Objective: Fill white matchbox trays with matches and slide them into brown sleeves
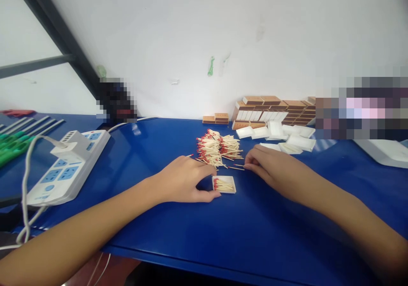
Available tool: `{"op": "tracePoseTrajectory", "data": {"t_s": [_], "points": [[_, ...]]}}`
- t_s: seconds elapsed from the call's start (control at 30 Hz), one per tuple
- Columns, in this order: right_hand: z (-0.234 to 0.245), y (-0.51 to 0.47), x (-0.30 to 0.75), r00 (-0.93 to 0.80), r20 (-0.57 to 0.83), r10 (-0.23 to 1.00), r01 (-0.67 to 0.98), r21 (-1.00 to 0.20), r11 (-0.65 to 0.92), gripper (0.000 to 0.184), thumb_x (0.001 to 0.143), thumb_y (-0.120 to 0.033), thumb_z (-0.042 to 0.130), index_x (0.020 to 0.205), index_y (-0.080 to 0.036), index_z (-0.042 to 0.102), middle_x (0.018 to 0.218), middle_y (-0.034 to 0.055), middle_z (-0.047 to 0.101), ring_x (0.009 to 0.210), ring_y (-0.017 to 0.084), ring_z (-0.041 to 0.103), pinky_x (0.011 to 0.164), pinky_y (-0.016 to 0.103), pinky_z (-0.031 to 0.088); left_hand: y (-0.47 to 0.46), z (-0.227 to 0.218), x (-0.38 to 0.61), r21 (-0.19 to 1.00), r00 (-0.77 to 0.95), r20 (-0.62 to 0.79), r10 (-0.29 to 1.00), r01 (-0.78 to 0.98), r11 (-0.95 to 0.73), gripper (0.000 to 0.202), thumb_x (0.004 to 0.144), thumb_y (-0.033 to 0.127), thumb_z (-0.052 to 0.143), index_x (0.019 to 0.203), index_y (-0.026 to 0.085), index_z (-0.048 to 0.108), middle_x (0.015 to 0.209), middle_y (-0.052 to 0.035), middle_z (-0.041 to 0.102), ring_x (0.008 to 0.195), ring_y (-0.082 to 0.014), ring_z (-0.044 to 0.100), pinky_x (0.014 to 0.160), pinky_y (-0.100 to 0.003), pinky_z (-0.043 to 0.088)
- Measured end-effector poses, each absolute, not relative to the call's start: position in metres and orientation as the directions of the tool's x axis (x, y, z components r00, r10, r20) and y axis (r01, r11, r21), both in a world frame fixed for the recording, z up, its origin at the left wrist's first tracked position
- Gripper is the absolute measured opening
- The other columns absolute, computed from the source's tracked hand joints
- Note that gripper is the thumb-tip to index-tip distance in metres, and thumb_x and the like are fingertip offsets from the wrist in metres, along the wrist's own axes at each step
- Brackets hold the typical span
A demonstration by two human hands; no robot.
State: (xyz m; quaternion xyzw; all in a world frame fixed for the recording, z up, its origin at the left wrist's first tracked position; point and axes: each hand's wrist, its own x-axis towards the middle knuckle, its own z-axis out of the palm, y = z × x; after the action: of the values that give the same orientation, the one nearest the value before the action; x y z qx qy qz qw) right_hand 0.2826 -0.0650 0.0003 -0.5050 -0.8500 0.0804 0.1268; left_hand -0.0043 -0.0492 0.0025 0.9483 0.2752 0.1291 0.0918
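A small white matchbox tray (231,179) lies on the blue table, holding several red-tipped matches (224,185) side by side. My left hand (185,179) grips this tray at its left end, thumb at the near corner and fingers at the far one. To the right, the thumb and fingertips of my right hand (270,165) are pinched on a match (239,165), its red head pointing left. Another loose match lies close beneath it. Just beyond both hands is a large heap of matches (215,148), heads turned various ways.
Empty white trays (291,135) lie scattered behind my right hand, with stacked brown matchboxes (296,107) against the wall. Two matchboxes (215,118) sit apart. At left are a power strip (70,171) with a white cable and green-handled tools (15,143). Pixelated areas hide both sides.
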Motion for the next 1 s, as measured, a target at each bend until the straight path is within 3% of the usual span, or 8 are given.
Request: {"op": "tracePoseTrajectory", "data": {"t_s": [0.53,0.67,0.87,1.0], "points": [[0.001,-0.066,0.264,-0.487,0.134,0.863,0.816,-0.283,0.505,0.020,0.103,-0.030,0.048,0.087,-0.022,0.057,0.089,0.0049,0.063,0.075,0.019,0.061,0.062,0.030,0.042,-0.049,0.003,-0.005,0.199,0.816,0.209,0.539,0.504,-0.840,0.035,0.092,0.052,0.064,0.101,0.019,0.070,0.071,0.0019,0.068,0.061,-0.0128,0.062,0.056,-0.027,0.038],[0.008,-0.075,0.257,-0.472,0.172,0.865,0.787,-0.359,0.501,0.020,0.105,-0.034,0.048,0.091,-0.022,0.055,0.092,0.0046,0.063,0.077,0.018,0.060,0.065,0.030,0.043,-0.050,0.005,-0.004,0.186,0.793,0.201,0.575,0.545,-0.817,0.035,0.092,0.053,0.063,0.099,0.019,0.070,0.070,0.0014,0.068,0.061,-0.0140,0.063,0.058,-0.027,0.039],[0.010,-0.089,0.240,-0.544,0.111,0.832,0.722,-0.444,0.531,0.016,0.105,-0.027,0.048,0.093,-0.022,0.056,0.094,0.0027,0.064,0.083,0.017,0.060,0.072,0.030,0.045,-0.051,0.005,-0.003,0.187,0.788,0.189,0.586,0.556,-0.810,0.036,0.093,0.054,0.063,0.095,0.018,0.068,0.071,0.0008,0.068,0.063,-0.0154,0.065,0.058,-0.027,0.039],[0.007,-0.081,0.243,-0.465,0.204,0.861,0.743,-0.439,0.505,0.015,0.104,-0.028,0.050,0.094,-0.023,0.060,0.090,0.0025,0.064,0.077,0.016,0.059,0.067,0.030,0.043,-0.051,0.005,-0.004,0.202,0.801,0.194,0.566,0.532,-0.822,0.035,0.093,0.052,0.064,0.100,0.019,0.070,0.072,0.0013,0.069,0.063,-0.0145,0.065,0.058,-0.027,0.040]]}}
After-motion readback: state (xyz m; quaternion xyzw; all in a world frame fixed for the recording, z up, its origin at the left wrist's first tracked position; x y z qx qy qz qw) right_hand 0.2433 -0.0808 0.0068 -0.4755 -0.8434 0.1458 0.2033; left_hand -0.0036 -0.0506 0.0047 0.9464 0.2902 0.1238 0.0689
